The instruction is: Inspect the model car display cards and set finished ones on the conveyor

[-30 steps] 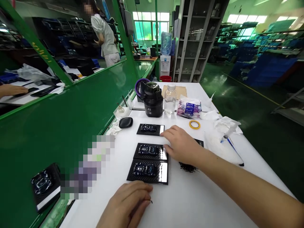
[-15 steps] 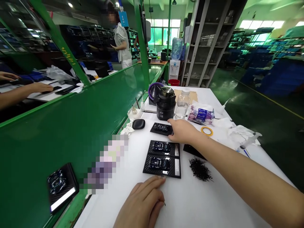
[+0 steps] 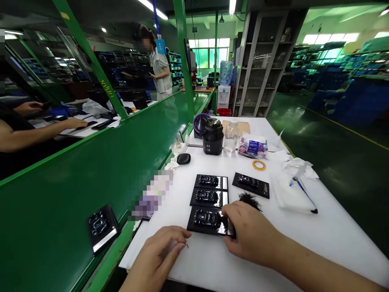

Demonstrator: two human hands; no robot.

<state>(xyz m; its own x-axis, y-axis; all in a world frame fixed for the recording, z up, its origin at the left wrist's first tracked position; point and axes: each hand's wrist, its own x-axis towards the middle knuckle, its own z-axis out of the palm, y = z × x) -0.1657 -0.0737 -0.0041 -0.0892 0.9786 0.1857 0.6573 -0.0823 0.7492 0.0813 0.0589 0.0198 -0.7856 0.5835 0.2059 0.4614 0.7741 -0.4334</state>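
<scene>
My right hand grips the right end of a black panel with a raised, glossy car shape, thumb at its near edge and fingers over its top. This panel lies at the near end of a column with a middle panel and a far panel of the same kind. Just left of the near corner, my left hand pinches a tiny dark sliver between thumb and fingertip. Beyond my right hand are a heap of thin black strips and a separate black panel.
Farther back stand a black lidded jug and a clear bottle. A yellow tape roll, syringe and tissues lie right. Another panel rests on the green conveyor at left. Two people are beyond it.
My right hand has brought the panel from near the jug to the near end of the column, making three in line. My left hand has shifted slightly left. The view has tilted up.
</scene>
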